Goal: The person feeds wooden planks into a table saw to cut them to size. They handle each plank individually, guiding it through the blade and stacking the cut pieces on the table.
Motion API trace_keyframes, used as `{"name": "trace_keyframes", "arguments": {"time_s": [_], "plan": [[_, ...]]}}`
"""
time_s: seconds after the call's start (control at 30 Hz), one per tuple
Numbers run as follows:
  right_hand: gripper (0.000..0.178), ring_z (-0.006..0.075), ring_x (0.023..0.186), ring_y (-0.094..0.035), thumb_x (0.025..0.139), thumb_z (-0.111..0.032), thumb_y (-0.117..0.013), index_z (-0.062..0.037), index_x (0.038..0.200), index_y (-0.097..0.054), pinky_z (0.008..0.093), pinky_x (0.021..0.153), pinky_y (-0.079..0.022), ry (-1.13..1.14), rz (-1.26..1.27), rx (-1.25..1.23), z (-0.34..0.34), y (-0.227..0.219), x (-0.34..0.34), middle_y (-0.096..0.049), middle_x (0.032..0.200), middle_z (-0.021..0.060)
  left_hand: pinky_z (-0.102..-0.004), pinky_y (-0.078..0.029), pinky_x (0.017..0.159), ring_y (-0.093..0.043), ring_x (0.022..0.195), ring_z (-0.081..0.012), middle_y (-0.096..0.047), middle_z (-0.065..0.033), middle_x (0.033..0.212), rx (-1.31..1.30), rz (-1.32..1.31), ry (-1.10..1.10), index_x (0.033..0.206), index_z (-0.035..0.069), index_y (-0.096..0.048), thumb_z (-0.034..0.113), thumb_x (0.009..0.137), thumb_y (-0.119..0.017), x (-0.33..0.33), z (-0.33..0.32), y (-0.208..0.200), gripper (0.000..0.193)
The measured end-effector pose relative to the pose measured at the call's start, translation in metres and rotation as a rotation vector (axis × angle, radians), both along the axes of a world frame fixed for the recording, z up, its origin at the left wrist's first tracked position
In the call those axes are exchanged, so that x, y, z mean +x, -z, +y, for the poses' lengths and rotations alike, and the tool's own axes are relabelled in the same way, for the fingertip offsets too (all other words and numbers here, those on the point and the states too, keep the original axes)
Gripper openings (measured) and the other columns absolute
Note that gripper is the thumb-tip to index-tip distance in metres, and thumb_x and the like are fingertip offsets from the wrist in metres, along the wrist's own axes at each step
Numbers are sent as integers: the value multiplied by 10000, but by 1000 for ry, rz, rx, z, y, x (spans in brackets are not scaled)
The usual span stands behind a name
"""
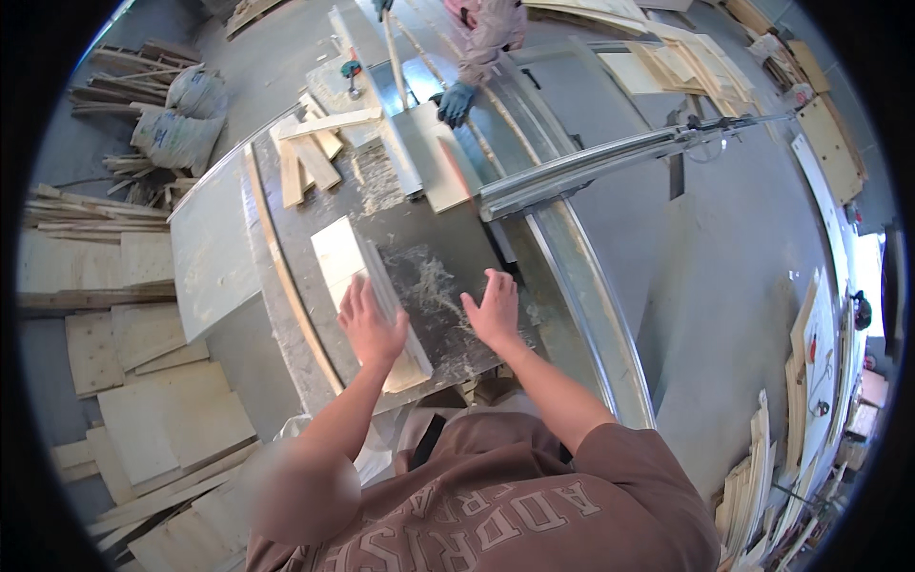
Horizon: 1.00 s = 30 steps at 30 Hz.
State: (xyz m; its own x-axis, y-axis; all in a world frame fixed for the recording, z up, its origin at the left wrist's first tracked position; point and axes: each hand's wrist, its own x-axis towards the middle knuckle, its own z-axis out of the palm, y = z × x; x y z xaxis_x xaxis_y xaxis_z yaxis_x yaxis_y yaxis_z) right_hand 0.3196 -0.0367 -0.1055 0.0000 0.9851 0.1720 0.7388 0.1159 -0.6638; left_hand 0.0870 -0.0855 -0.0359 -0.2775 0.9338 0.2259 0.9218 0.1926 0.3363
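Observation:
A neat stack of pale wooden boards (335,250) lies on the dark machine table (438,238) in front of me. My left hand (374,326) is over the near part of the stack, its fingers stretched out and apart; whether they touch the top board I cannot tell. To the right, my right hand (493,311) hovers above the table with fingers raised and nothing in them. Sawdust (427,281) is scattered between the stack and that hand. Across the table, a co-worker's blue-gloved hand (457,103) is at a wide light panel (437,167).
Loose wood offcuts (310,162) lie beyond the stack, and a long wooden strip (276,253) runs along the table's left. A metal rail (581,172) crosses at the far right. Plywood sheets (167,410) pile up on the left floor; filled sacks (181,133) stand behind.

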Motion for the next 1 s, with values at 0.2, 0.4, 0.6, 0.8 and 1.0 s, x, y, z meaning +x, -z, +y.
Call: {"name": "trace_keyframes", "arguments": {"time_s": [0.2,0.4,0.6,0.8,1.0], "plan": [[743,405,1275,-510,899,-302,-841,-14,1452,-437,523,1061,-450,-10,-59,-28,-1,-12,7,-500,1366,190,-548,-295,1227,-370,1534,-378,-437,-188,1655,24,9,4,1519,29,-506,287,805,-770,0,-2,-2,804],[765,406,1260,-516,893,-313,-848,-9,1457,-430,520,1058,-453,18,-70,-15,-3,-15,10,-499,1373,189,-547,-295,1228,-384,1533,-368,-458,-181,1647,43,20,-5,1510,33,-520,287,824,-750,0,-4,-1,767],[784,403,1256,-520,882,-323,-858,-13,1459,-427,524,1050,-455,32,-79,-19,-8,-15,7,-500,1375,187,-550,-296,1232,-387,1531,-374,-462,-177,1648,40,1,-8,1510,55,-528,287,825,-750,-1,-5,-1,757],[795,403,1274,-514,873,-306,-869,-11,1459,-421,532,1070,-439,36,-69,-36,-10,-13,5,-498,1382,189,-534,-268,1263,-382,1536,-372,-464,-180,1652,33,17,-9,1530,52,-518,288,840,-732,-2,-7,2,760],[790,411,1335,-480,878,-301,-866,-5,1457,-417,541,1119,-402,37,-42,-51,-12,-11,1,-489,1398,195,-538,-271,1262,-375,1538,-378,-460,-180,1654,27,22,-5,1535,52,-514,288,845,-729,-1,-6,0,760]]}}
